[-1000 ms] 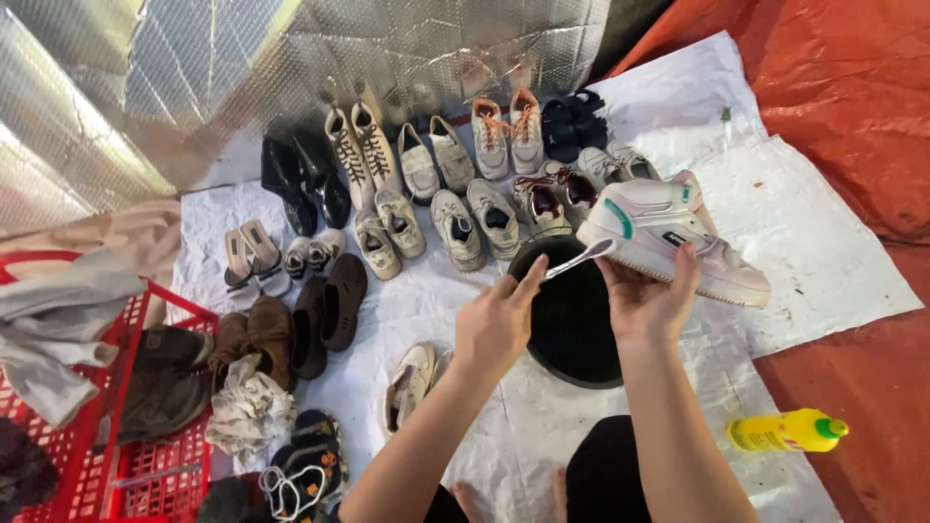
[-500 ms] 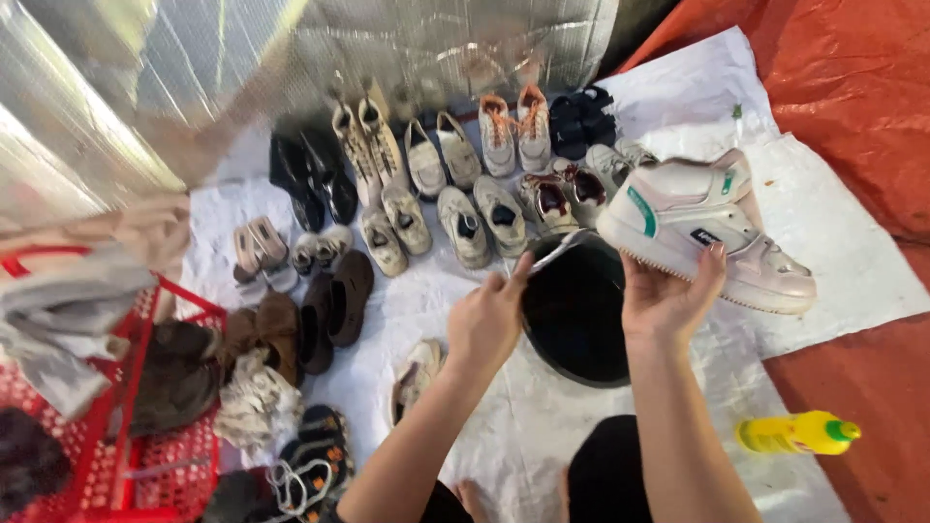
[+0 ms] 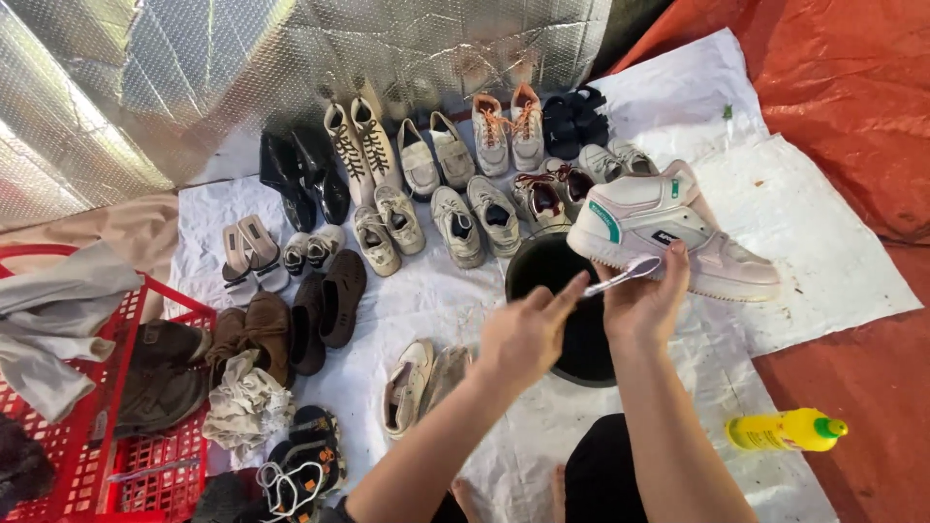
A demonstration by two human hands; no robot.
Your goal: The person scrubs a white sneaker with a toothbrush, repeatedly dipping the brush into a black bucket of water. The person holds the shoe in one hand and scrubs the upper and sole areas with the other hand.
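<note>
Above the black bucket (image 3: 572, 320), at the right of the spread white sheet (image 3: 804, 242), I see the right hand (image 3: 644, 305) closed around the sole of a white and pale pink sneaker (image 3: 668, 232), holding it tilted with its toe pointing to the right and a teal patch at the heel. The left hand (image 3: 523, 334) pinches a pale toothbrush (image 3: 625, 276) between thumb and fingers, and the brush head touches the edge of the sneaker's sole just beside the right thumb. Beyond the bucket, pairs of worn shoes (image 3: 465, 208) lie in rows on the sheet, among them black boots (image 3: 305, 179), tall laced boots (image 3: 360, 145) and orange-laced sneakers (image 3: 509, 126), all below a silver foil wall (image 3: 242, 68). A single pair of beige shoes (image 3: 421, 383) lies just beside the left forearm. At the left a red plastic crate (image 3: 87, 446) carries grey cloth and dark shoes. A yellow bottle (image 3: 785, 429) with a green cap lies on its side near the right elbow, where the sheet meets the orange tarp (image 3: 852, 87).
</note>
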